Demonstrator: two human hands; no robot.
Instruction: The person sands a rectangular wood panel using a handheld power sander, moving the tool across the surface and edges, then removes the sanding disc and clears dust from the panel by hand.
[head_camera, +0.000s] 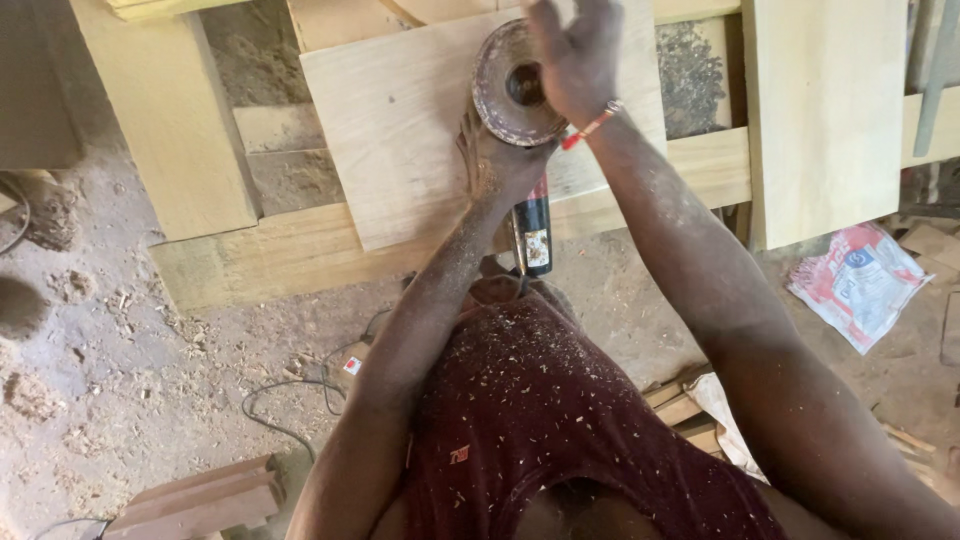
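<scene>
An angle grinder (533, 225) with a round, dusty sanding disc (503, 85) is held disc-up over a pale wooden board (400, 120). My left hand (490, 160) grips the grinder's body just below the disc. My right hand (575, 50) rests on the disc's right side, fingers curled near its centre hub; a red band circles that wrist. The grinder's dark handle with a label points down toward my chest. Sawdust covers both forearms and my maroon shirt.
Other planks lie around: a long beam (300, 250) under the board, an upright plank (170, 120) at left, a wide panel (825, 110) at right. A power cable (290, 395) trails on the sawdust-strewn floor. A crumpled printed bag (858, 283) lies at right, wood offcuts (205, 500) bottom left.
</scene>
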